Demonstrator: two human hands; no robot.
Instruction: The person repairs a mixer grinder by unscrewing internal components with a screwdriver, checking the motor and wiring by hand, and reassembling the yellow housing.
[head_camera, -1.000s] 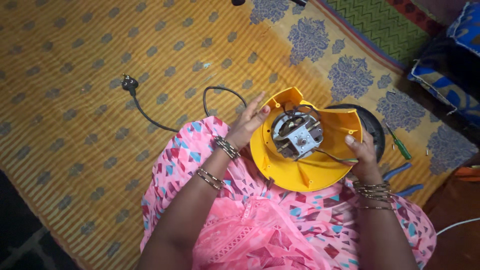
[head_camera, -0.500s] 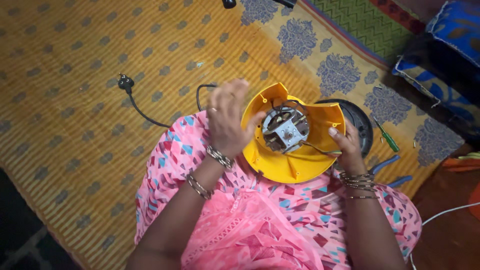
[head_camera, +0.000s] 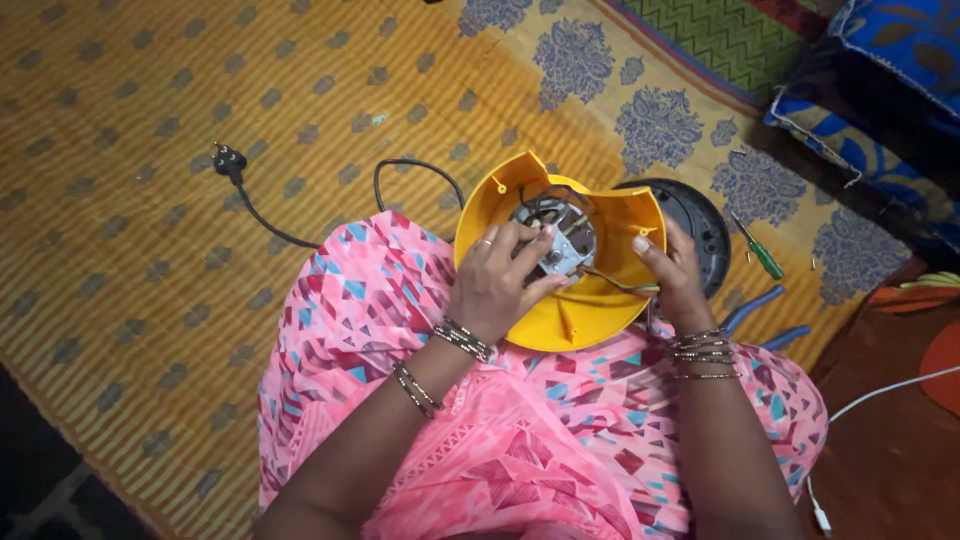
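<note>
The yellow shell (head_camera: 590, 300) rests on her lap, hollow side up, its rim free all round. Her left hand (head_camera: 500, 285) reaches in, fingers pinching the motor (head_camera: 562, 240); the right hand (head_camera: 668, 270) grips the shell's right edge. A black base (head_camera: 700, 215) lies just beyond; a green screwdriver (head_camera: 762, 255) sits farther right on the mat (head_camera: 150, 250).

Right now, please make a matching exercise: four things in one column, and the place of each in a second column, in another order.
Things:
1. left hand
2. right hand
3. black plug
4. green screwdriver

Places:
A. on the mat, right of the black round lid
B. fingers on the motor inside the yellow housing
C. on the mat, far left
D. gripping the housing's right rim

Pairs: 1-B, 2-D, 3-C, 4-A
</note>
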